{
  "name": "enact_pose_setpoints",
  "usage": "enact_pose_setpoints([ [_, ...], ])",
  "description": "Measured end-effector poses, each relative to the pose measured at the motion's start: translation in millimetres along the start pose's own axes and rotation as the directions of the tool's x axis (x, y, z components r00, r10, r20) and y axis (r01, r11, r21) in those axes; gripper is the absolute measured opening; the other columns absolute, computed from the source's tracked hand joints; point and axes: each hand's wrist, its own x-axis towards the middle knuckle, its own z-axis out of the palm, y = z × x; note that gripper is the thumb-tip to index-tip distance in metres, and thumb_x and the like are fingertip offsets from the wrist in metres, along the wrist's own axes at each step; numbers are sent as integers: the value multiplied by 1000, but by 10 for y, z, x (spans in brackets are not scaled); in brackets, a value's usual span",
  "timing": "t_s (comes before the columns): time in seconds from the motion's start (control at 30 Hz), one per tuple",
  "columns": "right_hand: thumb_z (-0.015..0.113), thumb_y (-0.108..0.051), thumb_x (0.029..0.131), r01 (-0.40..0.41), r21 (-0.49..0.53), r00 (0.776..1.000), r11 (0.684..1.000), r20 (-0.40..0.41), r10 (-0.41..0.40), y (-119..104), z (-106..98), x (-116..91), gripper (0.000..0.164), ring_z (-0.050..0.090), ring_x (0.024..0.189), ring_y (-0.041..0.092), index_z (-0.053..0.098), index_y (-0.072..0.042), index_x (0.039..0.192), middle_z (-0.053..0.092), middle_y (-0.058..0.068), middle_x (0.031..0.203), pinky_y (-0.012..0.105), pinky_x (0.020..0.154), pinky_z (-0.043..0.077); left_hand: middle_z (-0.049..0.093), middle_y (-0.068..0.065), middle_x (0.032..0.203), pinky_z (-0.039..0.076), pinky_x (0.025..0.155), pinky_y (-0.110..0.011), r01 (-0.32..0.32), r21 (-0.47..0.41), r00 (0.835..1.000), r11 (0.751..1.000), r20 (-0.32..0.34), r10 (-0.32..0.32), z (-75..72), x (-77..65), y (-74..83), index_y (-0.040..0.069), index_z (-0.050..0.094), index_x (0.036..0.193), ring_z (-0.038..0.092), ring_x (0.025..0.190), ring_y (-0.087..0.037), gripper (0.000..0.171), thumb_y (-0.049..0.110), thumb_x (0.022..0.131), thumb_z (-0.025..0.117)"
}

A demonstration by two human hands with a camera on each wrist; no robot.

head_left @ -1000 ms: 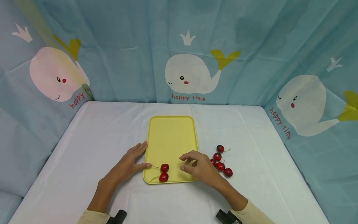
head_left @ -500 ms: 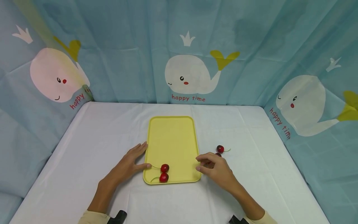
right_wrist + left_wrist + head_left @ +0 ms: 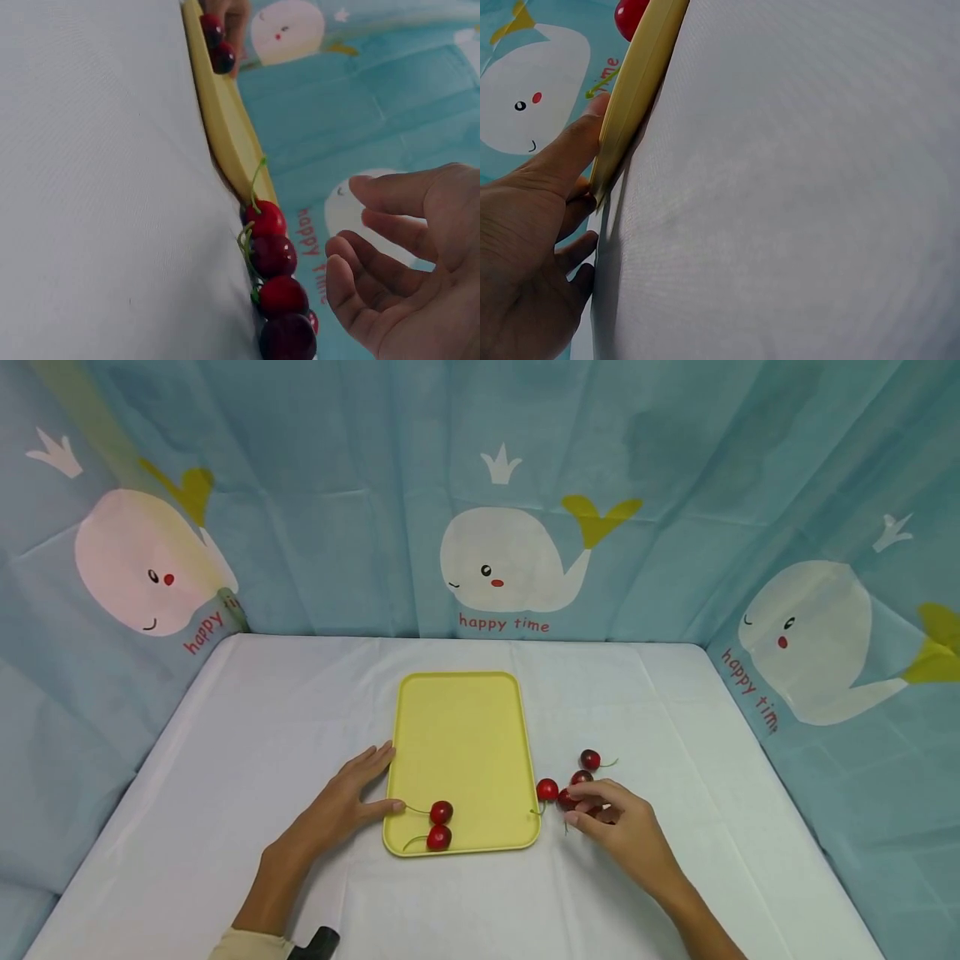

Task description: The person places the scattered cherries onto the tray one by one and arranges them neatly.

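A yellow tray (image 3: 459, 743) lies on the table. Two red cherries with green stems, the nearer one (image 3: 438, 837) and the farther one (image 3: 441, 812), sit at its front left. My left hand (image 3: 345, 802) rests against the tray's left side, thumb on the rim near a stem. My right hand (image 3: 618, 822) hovers over a cluster of cherries right of the tray, partly hiding it. In the right wrist view its fingers (image 3: 390, 195) are bent and apart, holding nothing. One bright red cherry (image 3: 547, 790) lies beside the tray's right edge; a dark cherry (image 3: 590, 760) lies farthest back.
White cloth (image 3: 300, 702) covers the table around the tray. A blue curtain (image 3: 337, 510) with printed whales (image 3: 502, 560) surrounds the back and sides.
My right hand has moved right, away from above the tray to over the cherry cluster. Cherries by the tray's right edge are now uncovered. My left hand stays in place.
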Motion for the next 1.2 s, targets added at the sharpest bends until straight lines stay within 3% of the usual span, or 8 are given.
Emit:
enact_pose_setpoints([
  [0.6,88,-23,89,-136,-106,976,985,-186,114,152,-208,-220,33,70,92,10,78,-15,119,75,-3,115,21,70,58,34,-12,172,27,123,-70,-7,-2,1000,1000,-9,7,9,-4,18,9,38,165,23,160,-44,96,45,89,85],
  [0.77,87,-29,90,-212,-162,965,964,-188,181,177,-229,-238,36,70,101,19,78,-16,122,75,-3,118,19,76,57,34,-12,172,27,123,-70,-7,-3,1000,1000,-11,7,10,-3,14,9,38,165,23,160,-44,96,45,89,85],
  [0.97,88,-36,89,-265,-222,960,938,-149,236,220,-239,-256,42,69,103,20,77,-15,124,74,1,120,20,81,57,33,-11,173,27,123,-70,-5,-4,1000,1000,-6,5,9,-3,12,9,37,165,23,160,-44,97,46,89,84],
  [1.2,90,-18,86,-264,-256,963,930,-126,239,293,-210,-256,38,70,98,18,77,-12,122,74,3,116,20,79,57,33,-10,173,27,123,-71,5,4,1000,1000,-6,-5,-1,-2,22,10,38,165,23,161,-43,98,50,89,84],
])
